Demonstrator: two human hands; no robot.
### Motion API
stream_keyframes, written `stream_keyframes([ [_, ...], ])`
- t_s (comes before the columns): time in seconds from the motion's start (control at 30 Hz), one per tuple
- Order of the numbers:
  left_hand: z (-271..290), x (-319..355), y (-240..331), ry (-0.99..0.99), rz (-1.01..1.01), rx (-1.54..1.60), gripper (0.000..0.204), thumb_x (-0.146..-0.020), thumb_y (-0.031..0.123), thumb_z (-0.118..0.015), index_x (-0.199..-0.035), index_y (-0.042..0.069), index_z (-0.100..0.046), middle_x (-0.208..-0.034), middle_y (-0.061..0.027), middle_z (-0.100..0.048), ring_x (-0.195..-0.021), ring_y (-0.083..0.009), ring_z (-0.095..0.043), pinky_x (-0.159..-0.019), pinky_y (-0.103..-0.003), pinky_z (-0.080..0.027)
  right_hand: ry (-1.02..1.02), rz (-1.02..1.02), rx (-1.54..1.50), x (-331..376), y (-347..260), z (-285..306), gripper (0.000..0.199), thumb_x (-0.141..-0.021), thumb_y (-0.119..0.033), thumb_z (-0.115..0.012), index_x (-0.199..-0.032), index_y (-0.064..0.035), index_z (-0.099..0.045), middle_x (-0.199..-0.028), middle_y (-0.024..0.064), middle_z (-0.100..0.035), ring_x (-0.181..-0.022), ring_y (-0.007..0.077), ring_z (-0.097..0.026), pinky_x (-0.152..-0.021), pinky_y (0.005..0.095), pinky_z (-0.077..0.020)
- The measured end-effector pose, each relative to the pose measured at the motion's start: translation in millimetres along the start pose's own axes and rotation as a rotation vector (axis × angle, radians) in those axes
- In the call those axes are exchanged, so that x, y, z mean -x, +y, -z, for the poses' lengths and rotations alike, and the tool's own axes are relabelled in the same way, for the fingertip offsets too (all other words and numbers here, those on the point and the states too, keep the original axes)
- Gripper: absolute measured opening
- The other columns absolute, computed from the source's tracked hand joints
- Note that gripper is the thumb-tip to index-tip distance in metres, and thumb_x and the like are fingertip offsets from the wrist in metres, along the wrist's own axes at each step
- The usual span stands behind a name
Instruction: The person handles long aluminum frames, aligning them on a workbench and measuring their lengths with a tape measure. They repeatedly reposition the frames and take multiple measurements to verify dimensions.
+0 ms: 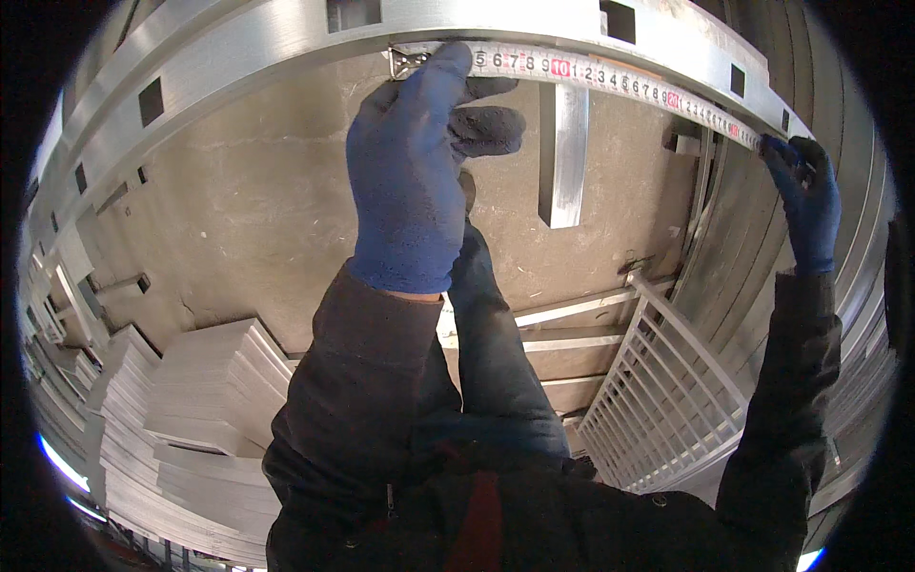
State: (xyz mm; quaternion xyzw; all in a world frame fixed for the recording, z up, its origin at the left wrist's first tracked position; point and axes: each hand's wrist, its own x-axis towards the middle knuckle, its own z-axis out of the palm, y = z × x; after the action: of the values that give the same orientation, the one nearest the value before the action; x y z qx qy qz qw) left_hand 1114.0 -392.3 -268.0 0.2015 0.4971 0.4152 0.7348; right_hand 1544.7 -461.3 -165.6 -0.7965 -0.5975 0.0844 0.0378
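A white tape measure blade [610, 78] is stretched along the lower edge of a silvery metal profile [534, 19] with square cutouts. My left hand [405, 181], in a blue glove with dark fingertips, grips the blade close to its metal end hook, the thumb lying over it. Farther right, my right hand [805, 200], gloved the same way, is closed around the other end of the tape. Its fingers hide what they hold there, so the tape's case cannot be made out.
Below the profile, a short metal bar [569, 157] juts toward me over the concrete floor [276, 191]. Stacks of pale flat pieces [214, 381] stand at the lower left. A white barred frame [658, 381] lies at the lower right, near long metal lengths [743, 238].
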Motion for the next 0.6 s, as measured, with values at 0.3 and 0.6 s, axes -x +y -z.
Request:
stream_keyframes([
  [0.3, 0, 2, -7, 0.0, -0.019, 0.049, 0.034, -0.108, 0.027, -0.058, -0.131, 0.004, -0.066, -0.112, -0.0219, -0.076, -0.084, -0.0251, -0.075, -0.076, -0.042, -0.062, 0.008, 0.064, 0.112, 0, 14, -2, 0.043, -0.093, -0.032, -0.085, -0.124, -0.0071, -0.07, -0.115, 0.0046, -0.074, -0.106, 0.014, -0.066, -0.098, 0.0315, -0.0512],
  [0.6, 4, 0, -11, -0.032, -0.097, 0.05, 0.037, -0.108, 0.028, -0.059, -0.135, 0.003, -0.064, -0.115, -0.0242, -0.075, -0.089, -0.0259, -0.076, -0.079, -0.044, -0.063, -0.006, 0.072, 0.148, -3, 15, 0, 0.046, -0.093, -0.034, -0.085, -0.126, -0.0065, -0.068, -0.119, 0.006, -0.075, -0.108, 0.0133, -0.067, -0.097, 0.0307, -0.0525],
])
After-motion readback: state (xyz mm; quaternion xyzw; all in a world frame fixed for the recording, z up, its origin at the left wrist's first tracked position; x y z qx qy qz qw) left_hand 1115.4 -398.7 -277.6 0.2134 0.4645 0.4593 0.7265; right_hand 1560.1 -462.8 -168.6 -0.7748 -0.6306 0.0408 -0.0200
